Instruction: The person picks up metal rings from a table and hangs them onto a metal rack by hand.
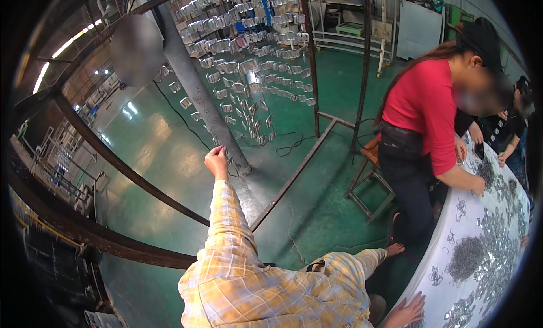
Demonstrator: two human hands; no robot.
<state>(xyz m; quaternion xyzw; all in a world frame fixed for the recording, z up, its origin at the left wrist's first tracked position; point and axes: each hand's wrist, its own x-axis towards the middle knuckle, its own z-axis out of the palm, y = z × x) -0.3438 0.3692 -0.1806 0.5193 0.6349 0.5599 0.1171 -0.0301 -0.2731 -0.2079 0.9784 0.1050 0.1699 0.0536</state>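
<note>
My left hand (216, 163) is stretched forward with fingers pinched together, just below the lower end of a hanging strand. What it grips is too small to make out. In front of it hang many strands of small shiny metal frames (226, 45), which look like buckles. One small metal frame (215, 140) hangs right above my fingertips. My right hand (395, 249) is low on the right, away from the strands, near a co-worker's legs. Its fingers look loosely extended and nothing shows in them.
On the right, a white-covered table (421, 271) bears piles of metal pieces and dark wire bits (466, 258). A co-worker in red (421, 96) leans over it; another person's hand (407, 311) rests there. A grey post (206, 96), rusty frame bars (294, 172) and a stool (370, 183) stand nearby.
</note>
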